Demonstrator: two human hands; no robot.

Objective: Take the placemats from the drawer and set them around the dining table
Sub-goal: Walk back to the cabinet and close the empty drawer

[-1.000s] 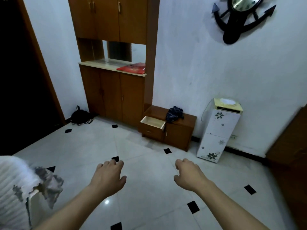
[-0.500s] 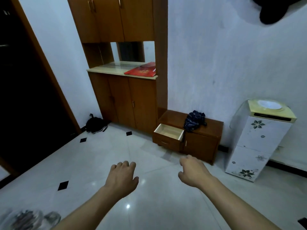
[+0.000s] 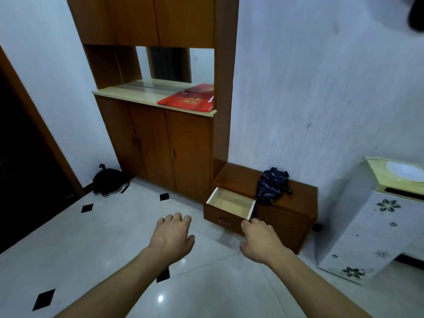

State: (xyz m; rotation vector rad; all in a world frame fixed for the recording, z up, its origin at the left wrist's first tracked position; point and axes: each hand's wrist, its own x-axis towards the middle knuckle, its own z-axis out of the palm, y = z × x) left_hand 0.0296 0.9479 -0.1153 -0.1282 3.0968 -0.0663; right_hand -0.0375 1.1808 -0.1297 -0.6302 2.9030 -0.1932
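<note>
A low brown cabinet stands against the wall, and its left drawer is pulled out. The pale inside of the drawer looks bare from here; I see no placemats and no dining table. Both my arms reach forward over the tiled floor. My left hand hangs with loosely curled fingers and holds nothing. My right hand is also loosely curled and holds nothing, just in front of the drawer's right front corner.
A tall wooden cupboard has a red folder on its counter. Dark patterned cloth lies on the low cabinet. A white water dispenser stands at right, a black bag by the dark doorway at left.
I have moved closer to the low cabinet, so the open drawer now sits just beyond my hands. The wall clock and the white cloth at lower left have left the view.
</note>
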